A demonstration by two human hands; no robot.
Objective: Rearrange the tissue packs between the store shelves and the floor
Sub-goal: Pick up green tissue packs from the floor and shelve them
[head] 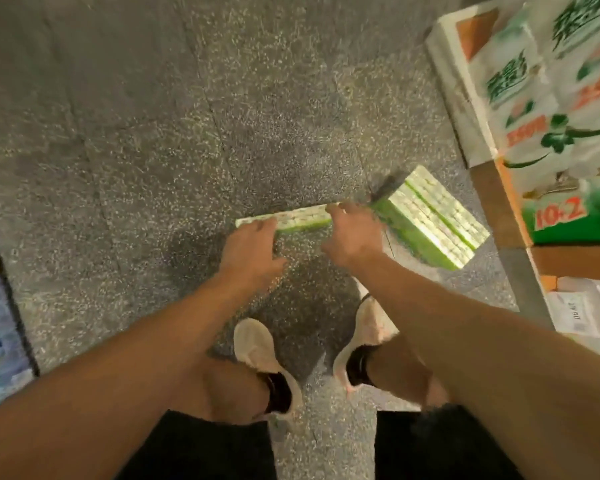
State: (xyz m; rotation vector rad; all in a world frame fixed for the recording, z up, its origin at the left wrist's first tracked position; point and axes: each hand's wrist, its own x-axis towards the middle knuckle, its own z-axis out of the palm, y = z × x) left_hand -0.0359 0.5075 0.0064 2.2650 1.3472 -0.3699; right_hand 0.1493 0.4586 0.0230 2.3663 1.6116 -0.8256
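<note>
I see both arms reaching down toward a long, thin green-and-white tissue pack [293, 219], which sits low over the speckled grey floor [136, 133]; I cannot tell whether it rests on the floor or is lifted off it. My left hand [252, 249] grips the pack's left end, fingers curled over its near edge. My right hand [352, 237] grips the pack's right end the same way, thumb spread toward the left hand. Just right of this pack, touching or nearly touching it, lies a thicker block of green tissue packs [433, 223] on the floor. Further right of the pack stands a shelf [506, 216] stacked with large green-and-white tissue bundles [548, 109]. Nearer me than the pack are two pale shoes [257, 351].
</note>
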